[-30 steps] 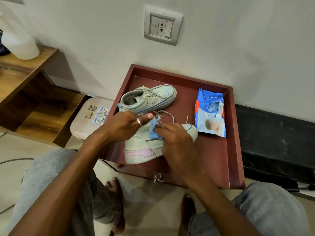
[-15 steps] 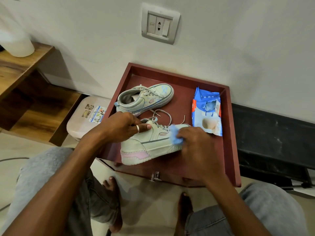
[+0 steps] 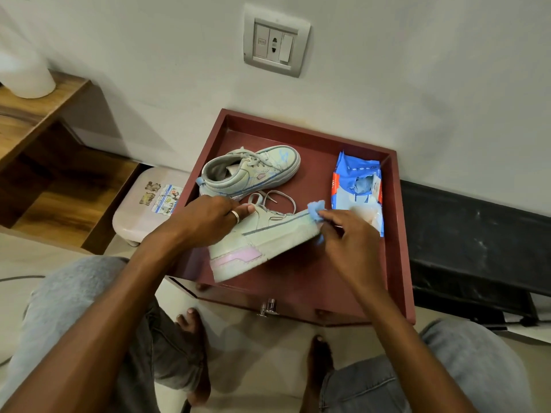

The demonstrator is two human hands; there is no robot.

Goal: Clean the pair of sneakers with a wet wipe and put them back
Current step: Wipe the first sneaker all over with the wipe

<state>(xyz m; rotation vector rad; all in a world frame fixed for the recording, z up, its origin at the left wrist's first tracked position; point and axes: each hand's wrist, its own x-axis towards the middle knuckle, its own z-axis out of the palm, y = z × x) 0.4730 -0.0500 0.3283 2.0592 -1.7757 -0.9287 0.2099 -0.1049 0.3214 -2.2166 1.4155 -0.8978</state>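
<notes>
Two pale green sneakers lie in a dark red tray [image 3: 399, 234]. The near sneaker [image 3: 268, 242], with a pink heel patch, is tilted with its toe raised to the right. My left hand [image 3: 208, 219] grips it at the collar, a ring on one finger. My right hand [image 3: 348, 236] pinches a crumpled blue wet wipe [image 3: 316, 210] against the sneaker's toe. The far sneaker [image 3: 250, 171] rests on its sole behind, toe pointing right. A blue wipe pack [image 3: 354, 186], torn open, lies at the tray's right side.
The tray sits on a red cabinet against a white wall with a switch plate [image 3: 275, 41]. A pink plastic stool [image 3: 149, 201] and a wooden shelf [image 3: 44, 150] stand to the left. A black ledge [image 3: 477, 242] runs to the right. My knees and bare feet are below.
My right hand has slid the wipe from the sneaker's laces along its side to the toe. The toe has lifted. My left hand has stayed on the collar.
</notes>
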